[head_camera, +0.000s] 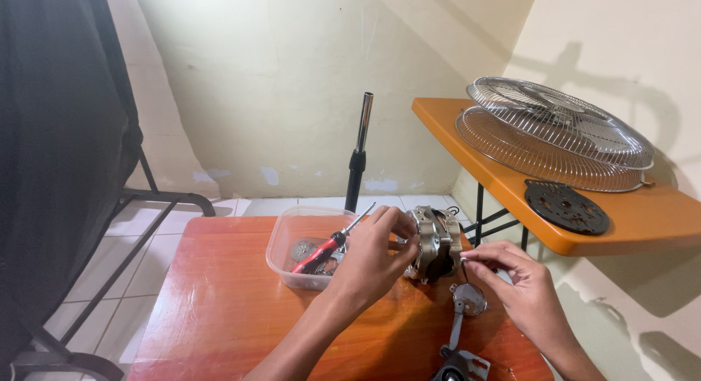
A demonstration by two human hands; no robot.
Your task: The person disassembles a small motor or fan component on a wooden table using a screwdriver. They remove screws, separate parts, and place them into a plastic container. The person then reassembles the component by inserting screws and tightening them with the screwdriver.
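Head camera is showing the left hand (pixel 374 255) gripping a metal fan motor (pixel 435 242) that is standing on the reddish wooden table (pixel 219 308). Right of the motor, the right hand (pixel 520 282) is pinching something too small to make out. Left of the motor, a clear plastic container (pixel 292 244) is holding a red-handled screwdriver (pixel 330 245).

Motor (pixel 436 244) on table (pixel 219 308), container (pixel 303 248) left.

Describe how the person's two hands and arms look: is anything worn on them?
Both hands, the left hand and the right hand, are bare: no gloves, rings, watch or bracelets show. Both forearms are bare too, with no sleeves in view. The fingernails are short.
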